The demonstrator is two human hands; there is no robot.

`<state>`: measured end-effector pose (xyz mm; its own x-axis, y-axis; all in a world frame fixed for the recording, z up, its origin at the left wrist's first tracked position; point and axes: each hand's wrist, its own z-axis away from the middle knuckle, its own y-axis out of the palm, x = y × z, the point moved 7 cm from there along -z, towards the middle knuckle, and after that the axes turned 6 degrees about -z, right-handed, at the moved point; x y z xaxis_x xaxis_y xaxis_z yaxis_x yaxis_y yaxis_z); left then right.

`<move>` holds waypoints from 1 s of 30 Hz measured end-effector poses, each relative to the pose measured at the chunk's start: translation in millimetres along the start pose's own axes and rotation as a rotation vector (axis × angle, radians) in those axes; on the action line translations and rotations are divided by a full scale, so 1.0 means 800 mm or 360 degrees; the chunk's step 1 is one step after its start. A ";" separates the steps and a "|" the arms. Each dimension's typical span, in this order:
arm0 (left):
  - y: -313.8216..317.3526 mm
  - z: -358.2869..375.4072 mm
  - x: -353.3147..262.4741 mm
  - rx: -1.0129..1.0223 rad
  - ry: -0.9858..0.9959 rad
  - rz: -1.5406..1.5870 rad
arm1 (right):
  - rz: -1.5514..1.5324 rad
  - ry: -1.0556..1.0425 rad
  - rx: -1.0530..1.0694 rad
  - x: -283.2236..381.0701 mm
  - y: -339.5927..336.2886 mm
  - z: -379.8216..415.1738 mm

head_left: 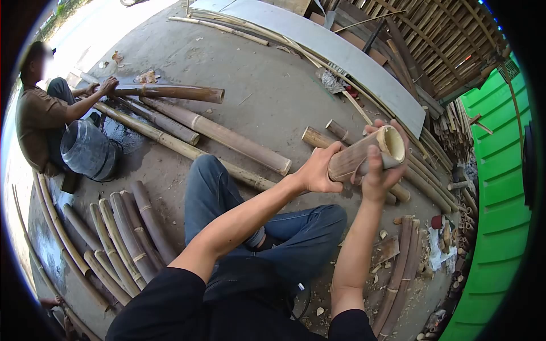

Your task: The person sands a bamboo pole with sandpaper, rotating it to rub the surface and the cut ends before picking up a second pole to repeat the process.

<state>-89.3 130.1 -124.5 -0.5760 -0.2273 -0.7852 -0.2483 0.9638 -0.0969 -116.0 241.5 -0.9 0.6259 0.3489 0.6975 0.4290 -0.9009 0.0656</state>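
Observation:
A short, thick bamboo tube (pixel 357 159) is held up in front of me, its hollow cut end turned up and to the right. My left hand (pixel 320 169) is closed round its lower left end. The fingers and thumb of my right hand (pixel 382 173) wrap the tube near the open rim. Behind and below the tube, more bamboo pieces (pixel 323 138) lie on the ground, partly hidden by my hands. My crossed legs in blue jeans (pixel 213 184) are beneath my arms.
At the left a person (pixel 42 108) sits holding a long bamboo pole (pixel 170 92), beside a clear plastic bucket (pixel 90 149). Cut bamboo lengths (pixel 128 233) lie left of my legs. Bamboo pieces (pixel 401 267) and chips lie at right, before a green corrugated wall (pixel 495 227). A pale board (pixel 318 45) lies ahead.

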 end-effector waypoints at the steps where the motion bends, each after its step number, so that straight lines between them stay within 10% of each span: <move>1: 0.006 0.003 -0.001 -0.0019 -0.0062 -0.0079 | 0.0098 -0.0113 -0.0057 0.027 -0.002 -0.023; 14: 0.042 0.039 -0.006 -0.0505 -0.0053 -0.0590 | 0.0774 -0.0100 -0.0765 0.067 -0.002 -0.034; 21: 0.011 0.062 -0.021 -0.0624 0.0137 -0.0711 | 0.0656 0.0097 -0.0484 -0.056 0.015 0.076; 30: 0.013 0.070 0.006 -0.0440 0.0171 -0.0818 | 0.0758 -0.0202 -0.0595 0.052 0.010 -0.038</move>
<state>-51.1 146.8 -163.3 -0.4001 -0.6822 -0.6120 -0.7016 0.6576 -0.2744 -106.3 241.3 49.9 0.7751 -0.1068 0.6228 -0.1596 -0.9867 0.0294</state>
